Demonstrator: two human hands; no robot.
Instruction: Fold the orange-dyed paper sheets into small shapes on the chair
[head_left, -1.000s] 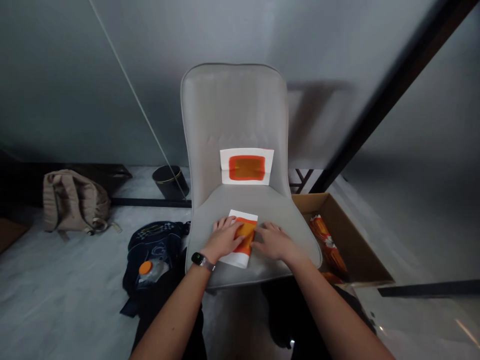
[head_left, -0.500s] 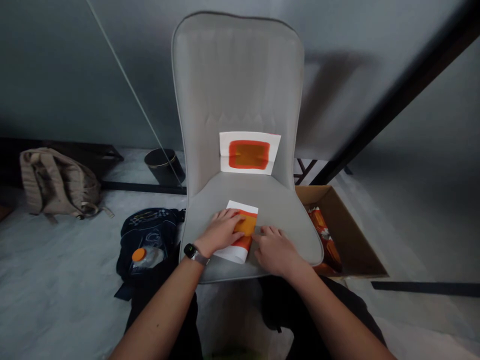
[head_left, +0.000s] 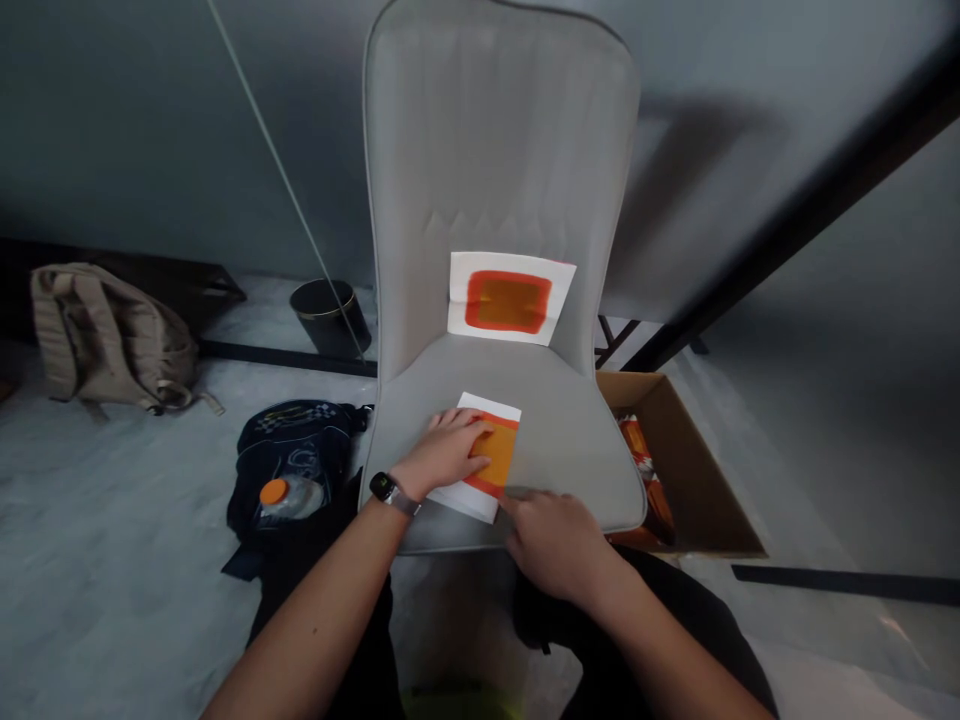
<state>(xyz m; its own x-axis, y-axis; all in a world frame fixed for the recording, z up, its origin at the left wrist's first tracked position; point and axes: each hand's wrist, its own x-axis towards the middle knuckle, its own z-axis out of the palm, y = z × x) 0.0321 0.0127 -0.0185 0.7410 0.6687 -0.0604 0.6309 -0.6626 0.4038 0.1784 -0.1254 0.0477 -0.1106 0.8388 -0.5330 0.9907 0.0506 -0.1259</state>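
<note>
A folded sheet of white paper [head_left: 487, 507] with an orange and red painted block lies on the grey chair's seat. My left hand [head_left: 444, 452], a watch on its wrist, rests flat over the left part of the paper with its fingers spread. At the lower right edge of the paper is my right hand [head_left: 556, 542]; its index finger points left and touches that edge, while the other fingers curl loosely and hold nothing I can see. A second sheet [head_left: 512, 298], with a red-bordered brown-orange rectangle, leans against the chair back.
The grey chair [head_left: 499, 130] stands in front of me. An open cardboard box [head_left: 705, 480] with orange packages sits to its right. On the left floor are a dark backpack [head_left: 292, 440] with an orange-capped bottle [head_left: 289, 497], a beige backpack [head_left: 112, 335] and a black bin [head_left: 330, 318].
My right hand has slid down along the paper's right edge towards me. My left hand stays on the paper, which now looks flatter at its near end. The view has shifted slightly.
</note>
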